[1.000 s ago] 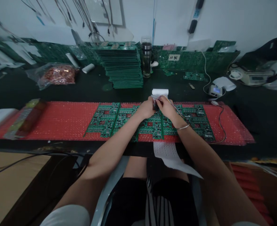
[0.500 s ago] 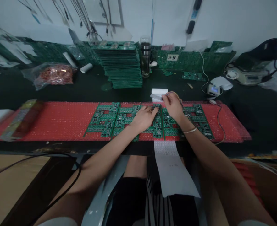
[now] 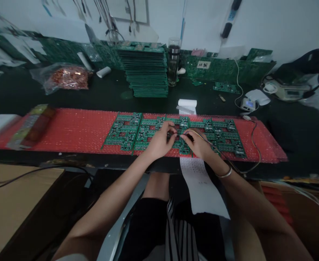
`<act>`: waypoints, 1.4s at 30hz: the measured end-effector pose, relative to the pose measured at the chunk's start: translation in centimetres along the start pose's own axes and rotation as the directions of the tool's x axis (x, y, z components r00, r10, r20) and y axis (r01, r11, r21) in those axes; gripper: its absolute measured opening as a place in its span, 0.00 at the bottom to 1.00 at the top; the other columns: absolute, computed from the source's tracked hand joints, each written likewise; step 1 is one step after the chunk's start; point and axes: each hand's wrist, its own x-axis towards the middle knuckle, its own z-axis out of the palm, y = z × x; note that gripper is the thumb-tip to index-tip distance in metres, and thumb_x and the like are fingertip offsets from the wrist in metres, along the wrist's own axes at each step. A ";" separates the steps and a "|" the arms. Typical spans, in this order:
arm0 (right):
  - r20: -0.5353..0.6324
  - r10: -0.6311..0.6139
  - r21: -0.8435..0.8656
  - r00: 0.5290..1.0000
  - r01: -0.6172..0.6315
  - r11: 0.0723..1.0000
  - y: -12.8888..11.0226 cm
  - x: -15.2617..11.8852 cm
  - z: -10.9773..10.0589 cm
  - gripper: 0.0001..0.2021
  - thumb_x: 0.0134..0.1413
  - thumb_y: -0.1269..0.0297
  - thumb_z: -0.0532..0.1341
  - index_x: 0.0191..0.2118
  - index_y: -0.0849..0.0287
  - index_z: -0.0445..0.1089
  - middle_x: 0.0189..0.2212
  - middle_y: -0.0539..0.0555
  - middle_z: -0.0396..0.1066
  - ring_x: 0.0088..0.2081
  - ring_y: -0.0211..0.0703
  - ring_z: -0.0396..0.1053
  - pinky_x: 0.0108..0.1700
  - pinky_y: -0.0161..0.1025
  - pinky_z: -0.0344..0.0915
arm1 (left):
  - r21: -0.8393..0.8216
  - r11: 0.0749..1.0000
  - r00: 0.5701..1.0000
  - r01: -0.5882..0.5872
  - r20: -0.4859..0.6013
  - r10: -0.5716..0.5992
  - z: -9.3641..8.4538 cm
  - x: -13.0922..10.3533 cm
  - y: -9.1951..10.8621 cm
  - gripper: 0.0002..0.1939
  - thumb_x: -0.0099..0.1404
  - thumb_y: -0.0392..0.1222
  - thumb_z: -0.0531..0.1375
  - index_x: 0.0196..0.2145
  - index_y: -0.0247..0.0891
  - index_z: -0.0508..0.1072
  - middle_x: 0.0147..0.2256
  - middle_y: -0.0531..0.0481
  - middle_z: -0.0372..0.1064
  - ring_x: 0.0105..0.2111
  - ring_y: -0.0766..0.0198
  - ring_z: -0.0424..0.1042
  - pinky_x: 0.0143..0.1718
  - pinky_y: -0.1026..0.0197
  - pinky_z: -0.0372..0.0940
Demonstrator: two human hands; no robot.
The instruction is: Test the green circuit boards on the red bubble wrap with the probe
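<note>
Several green circuit boards (image 3: 124,132) lie in a row on red bubble wrap (image 3: 80,130). My left hand (image 3: 160,140) is over the middle boards, its thumb and fingers curled close together; whatever may be between them is too small to make out. Close beside it, my right hand (image 3: 200,143) has its fingers closed on a thin multi-wire cable (image 3: 212,145), with the fingertips low over a board. This cable trails right across the boards. Just behind them are a white paper roll (image 3: 187,102) and a grey ruler-like strip (image 3: 185,110).
A tall stack of green boards (image 3: 148,74) stands behind, beside a glass bottle (image 3: 173,65). At left are a bag of copper-coloured parts (image 3: 69,79) and a taped block (image 3: 31,127). A small device with a lit display (image 3: 248,104) sits right. Printed paper (image 3: 202,185) hangs over the edge.
My right hand has come down from the paper roll and strip to the boards, close to my left hand. My left hand has lifted its flat fingers from the board and curled them.
</note>
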 end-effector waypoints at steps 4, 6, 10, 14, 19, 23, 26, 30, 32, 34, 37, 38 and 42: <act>0.022 -0.021 -0.050 1.000 0.022 0.999 -0.6 0.0 -0.3 0.12 0.67 0.55 0.54 0.36 0.52 0.69 0.35 0.55 0.73 0.42 0.49 0.70 0.49 0.48 0.67 | -0.022 1.000 1.000 0.021 -0.019 -0.021 -0.1 -2.1 0.7 0.08 0.67 0.36 0.55 0.44 0.40 0.62 0.40 0.48 0.71 0.42 0.61 0.72 0.44 0.58 0.65; 0.033 -0.029 -0.073 0.999 0.031 0.997 -0.9 -0.2 -0.7 0.11 0.67 0.57 0.53 0.37 0.52 0.70 0.36 0.56 0.72 0.43 0.50 0.70 0.50 0.49 0.66 | 0.009 1.000 0.999 0.026 -0.030 -0.026 -0.2 -2.5 1.0 0.06 0.67 0.36 0.56 0.42 0.40 0.65 0.40 0.48 0.71 0.42 0.61 0.71 0.46 0.57 0.65; 0.122 -0.140 -0.063 0.983 0.148 0.987 -1.1 -0.4 -1.0 0.11 0.67 0.63 0.52 0.38 0.53 0.70 0.38 0.57 0.71 0.45 0.51 0.68 0.52 0.52 0.66 | 0.057 0.998 1.000 -0.009 -0.009 0.010 -0.1 -2.6 1.3 0.04 0.65 0.34 0.58 0.38 0.40 0.69 0.40 0.48 0.72 0.45 0.58 0.70 0.51 0.53 0.63; 0.048 -0.052 -0.067 0.998 0.055 0.996 -0.6 0.0 -0.4 0.11 0.66 0.59 0.53 0.33 0.53 0.68 0.35 0.56 0.71 0.42 0.50 0.68 0.48 0.50 0.67 | 0.055 0.998 1.000 0.004 0.020 -0.005 0.7 -2.7 1.2 0.06 0.63 0.31 0.59 0.35 0.40 0.72 0.42 0.48 0.72 0.47 0.57 0.70 0.53 0.52 0.63; 0.012 -0.014 -0.045 1.000 0.014 0.999 0.2 0.3 0.4 0.11 0.65 0.55 0.56 0.33 0.53 0.68 0.34 0.55 0.71 0.43 0.50 0.68 0.50 0.48 0.66 | 0.104 0.994 0.998 0.019 0.058 -0.026 2.0 -2.9 1.0 0.06 0.64 0.33 0.59 0.33 0.40 0.75 0.42 0.47 0.72 0.46 0.56 0.69 0.52 0.49 0.65; -0.003 -0.027 -0.062 1.000 0.026 0.998 0.4 0.1 0.5 0.12 0.66 0.54 0.55 0.34 0.52 0.69 0.34 0.55 0.71 0.42 0.50 0.68 0.50 0.48 0.66 | 0.176 0.984 0.997 0.026 0.065 -0.037 2.6 -2.9 1.0 0.07 0.64 0.32 0.60 0.32 0.39 0.77 0.43 0.46 0.72 0.47 0.54 0.68 0.51 0.47 0.65; -0.015 -0.031 -0.073 0.999 0.030 0.997 0.4 0.0 0.6 0.12 0.66 0.54 0.55 0.34 0.53 0.69 0.34 0.56 0.71 0.43 0.51 0.67 0.50 0.48 0.65 | 0.238 0.971 0.997 0.035 0.055 -0.049 3.0 -2.7 1.0 0.07 0.63 0.32 0.60 0.32 0.39 0.77 0.43 0.46 0.72 0.47 0.53 0.67 0.51 0.47 0.64; -0.005 -0.016 -0.063 1.000 0.015 0.998 0.6 -0.1 0.8 0.12 0.66 0.55 0.55 0.34 0.53 0.70 0.35 0.56 0.70 0.43 0.51 0.67 0.51 0.49 0.65 | 0.306 0.951 0.997 0.045 0.053 -0.064 3.4 -2.4 1.2 0.06 0.63 0.32 0.60 0.32 0.39 0.77 0.42 0.46 0.72 0.45 0.53 0.67 0.49 0.47 0.63; -0.002 -0.009 -0.062 1.000 0.009 0.998 0.7 -0.1 0.9 0.12 0.66 0.55 0.55 0.34 0.53 0.70 0.35 0.56 0.71 0.44 0.51 0.67 0.51 0.49 0.65 | 0.332 0.942 0.997 0.043 0.049 -0.063 3.5 -2.4 1.4 0.06 0.63 0.32 0.60 0.32 0.39 0.77 0.41 0.47 0.72 0.45 0.52 0.67 0.49 0.47 0.63; -0.002 -0.009 -0.065 1.000 0.009 0.998 0.8 -0.1 0.9 0.12 0.66 0.55 0.55 0.35 0.53 0.70 0.36 0.56 0.70 0.44 0.51 0.67 0.51 0.49 0.65 | 0.362 0.931 0.997 0.045 0.041 -0.065 3.7 -2.3 1.5 0.06 0.63 0.33 0.61 0.31 0.39 0.77 0.41 0.47 0.72 0.46 0.51 0.67 0.48 0.47 0.63; 0.011 -0.010 -0.077 1.000 0.011 0.997 0.8 -0.1 0.9 0.12 0.66 0.56 0.55 0.35 0.54 0.70 0.36 0.57 0.70 0.44 0.51 0.66 0.51 0.48 0.65 | 0.427 0.903 0.997 0.054 0.031 -0.074 4.0 -2.2 1.8 0.05 0.63 0.34 0.61 0.31 0.39 0.77 0.41 0.45 0.72 0.45 0.50 0.67 0.46 0.47 0.63; 0.015 -0.007 -0.082 1.000 0.009 0.997 0.7 -0.1 0.9 0.12 0.66 0.56 0.55 0.35 0.54 0.70 0.36 0.56 0.71 0.44 0.51 0.66 0.51 0.47 0.65 | 0.447 0.893 0.997 0.058 0.026 -0.077 4.1 -2.1 1.9 0.05 0.63 0.34 0.61 0.31 0.38 0.77 0.41 0.45 0.72 0.45 0.50 0.67 0.46 0.48 0.63; 0.009 -0.015 -0.091 1.000 0.015 0.996 0.7 -0.1 0.9 0.11 0.67 0.57 0.54 0.35 0.53 0.70 0.35 0.56 0.71 0.43 0.50 0.67 0.51 0.47 0.65 | 0.478 0.876 0.998 0.062 -0.011 -0.064 4.2 -2.4 1.9 0.03 0.63 0.34 0.62 0.34 0.38 0.76 0.41 0.46 0.72 0.44 0.51 0.68 0.46 0.49 0.64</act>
